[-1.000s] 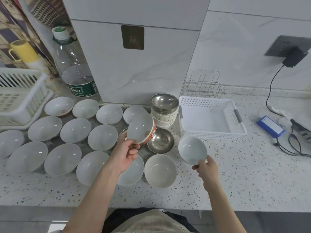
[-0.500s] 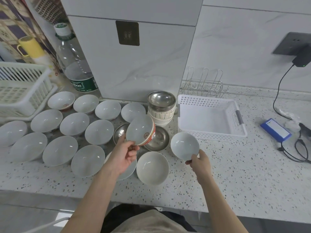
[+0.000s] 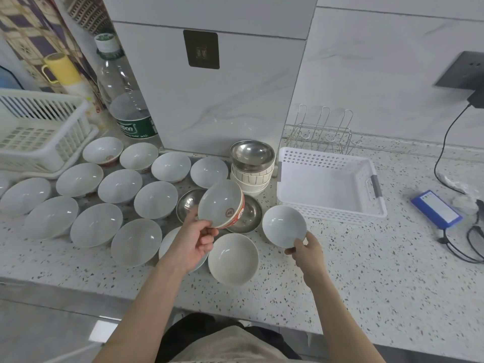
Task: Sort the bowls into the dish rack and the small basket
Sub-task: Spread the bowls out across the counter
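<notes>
In the head view, a red-banded bowl (image 3: 221, 204) is being gripped at its lower rim by the left hand (image 3: 195, 243), thumb and curled fingers pinching the edge, and it is being held tilted above the counter (image 3: 340, 271), over two steel bowls (image 3: 246, 214) that are lying near the centre. A small white bowl (image 3: 284, 226) is being pinched at its near rim by the right hand (image 3: 303, 248), fingers curled round the edge, and it is being held tilted toward the camera, just beside the basket (image 3: 330, 184) at that bowl's 1 o'clock. The basket is sitting on the counter with nothing seen inside it. A cream bowl (image 3: 233, 259) is lying at 6 o'clock from the held red-banded bowl, between the two forearms. A stack of bowls (image 3: 252, 166), topped by a steel one, is standing at 12 o'clock, touching the wall panel's corner region and just beside the basket. Many white bowls (image 3: 120, 186) are being kept in rows from 9 to 10 o'clock. The dish rack (image 3: 39, 129) is standing at far 10 o'clock, behind those rows. A wire rack (image 3: 320, 132) is standing behind the basket. A water bottle (image 3: 123, 100) is standing at 11 o'clock, and a blue box (image 3: 436, 208) with cables is lying at 3 o'clock.
</notes>
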`<state>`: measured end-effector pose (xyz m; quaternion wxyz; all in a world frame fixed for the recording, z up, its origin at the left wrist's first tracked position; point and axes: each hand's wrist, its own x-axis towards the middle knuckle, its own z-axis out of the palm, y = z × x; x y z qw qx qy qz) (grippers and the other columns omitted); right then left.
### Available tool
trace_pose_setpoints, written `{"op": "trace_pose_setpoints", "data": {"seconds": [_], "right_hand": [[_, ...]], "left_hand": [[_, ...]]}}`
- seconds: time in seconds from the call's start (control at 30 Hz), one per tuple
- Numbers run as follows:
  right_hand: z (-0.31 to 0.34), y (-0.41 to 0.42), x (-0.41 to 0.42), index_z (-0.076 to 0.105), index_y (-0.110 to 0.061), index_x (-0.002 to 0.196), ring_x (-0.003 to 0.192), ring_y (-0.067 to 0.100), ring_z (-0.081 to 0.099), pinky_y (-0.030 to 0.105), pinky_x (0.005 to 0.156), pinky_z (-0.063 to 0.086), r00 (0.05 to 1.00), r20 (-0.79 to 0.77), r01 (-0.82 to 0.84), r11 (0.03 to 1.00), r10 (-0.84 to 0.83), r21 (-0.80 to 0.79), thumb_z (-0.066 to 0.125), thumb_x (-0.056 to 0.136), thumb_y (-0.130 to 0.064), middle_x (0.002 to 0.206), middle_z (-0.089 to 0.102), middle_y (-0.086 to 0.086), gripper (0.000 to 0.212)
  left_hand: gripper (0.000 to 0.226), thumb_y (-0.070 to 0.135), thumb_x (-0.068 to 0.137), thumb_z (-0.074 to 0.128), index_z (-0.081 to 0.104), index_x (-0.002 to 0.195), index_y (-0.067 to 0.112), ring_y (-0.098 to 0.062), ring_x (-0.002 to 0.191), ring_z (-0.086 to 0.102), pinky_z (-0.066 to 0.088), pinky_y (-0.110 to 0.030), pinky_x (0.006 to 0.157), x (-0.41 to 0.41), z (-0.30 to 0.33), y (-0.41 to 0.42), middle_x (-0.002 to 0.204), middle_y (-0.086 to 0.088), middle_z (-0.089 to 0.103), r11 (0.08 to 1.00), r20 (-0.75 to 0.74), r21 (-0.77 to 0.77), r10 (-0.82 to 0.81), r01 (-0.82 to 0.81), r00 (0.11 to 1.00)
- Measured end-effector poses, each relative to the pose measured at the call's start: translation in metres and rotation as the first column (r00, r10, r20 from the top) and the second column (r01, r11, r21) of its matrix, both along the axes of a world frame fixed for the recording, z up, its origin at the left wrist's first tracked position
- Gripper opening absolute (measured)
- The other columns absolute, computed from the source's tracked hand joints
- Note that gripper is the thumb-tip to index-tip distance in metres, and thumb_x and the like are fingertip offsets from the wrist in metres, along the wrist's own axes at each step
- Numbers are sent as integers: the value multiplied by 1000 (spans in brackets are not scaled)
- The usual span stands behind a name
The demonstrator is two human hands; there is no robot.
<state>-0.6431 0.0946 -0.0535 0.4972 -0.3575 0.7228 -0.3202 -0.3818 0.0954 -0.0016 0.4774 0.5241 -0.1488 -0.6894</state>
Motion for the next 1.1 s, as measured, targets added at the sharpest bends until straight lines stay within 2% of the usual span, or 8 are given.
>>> {"op": "trace_pose_setpoints", "data": {"seconds": [0.2,0.33,0.47,0.67,0.83,1.1], "right_hand": [[-1,-2,-1,46,-19,140,61,9,58,22,51,40,999,33,3,1000,-3,0,43,96,-15,76,69,9,44],[-4,-2,-1,46,-19,139,57,7,56,21,49,40,999,41,8,1000,-9,17,45,97,-19,77,70,10,42],[-4,-2,0,45,-19,139,61,12,55,25,53,41,998,58,30,999,-32,29,46,97,-22,75,71,11,42],[-4,0,5,43,-20,136,55,13,46,24,48,36,971,188,134,987,-149,87,50,96,-19,73,68,11,41],[-3,1,7,43,-10,136,53,12,41,17,36,33,960,214,159,981,-180,115,50,97,-19,75,67,13,41],[-5,3,8,47,-6,133,53,12,44,18,38,34,946,255,173,976,-202,132,52,99,-27,78,66,11,41]], "left_hand": [[38,-2,97,41,56,116,26,-6,35,34,26,-16,33,-5,-1,2,54,-8,56,1000,27,11,1,-1,1000],[33,-2,95,41,55,112,23,-7,35,33,26,-17,32,-7,-5,2,54,-8,57,1000,59,18,-14,13,998],[32,-2,94,42,53,114,22,-7,35,33,26,-17,32,-7,-8,3,55,-10,58,999,84,26,-41,39,996],[37,-4,94,41,50,120,22,-7,36,33,25,-17,32,-13,-6,3,55,-11,60,996,158,22,-94,92,983],[39,-5,94,42,50,120,23,-8,35,33,24,-18,33,-18,-1,5,54,-11,61,992,188,18,-123,122,974],[42,-5,94,42,50,119,28,-8,36,35,25,-17,33,-18,0,9,54,-11,62,988,216,18,-156,156,964]]}}
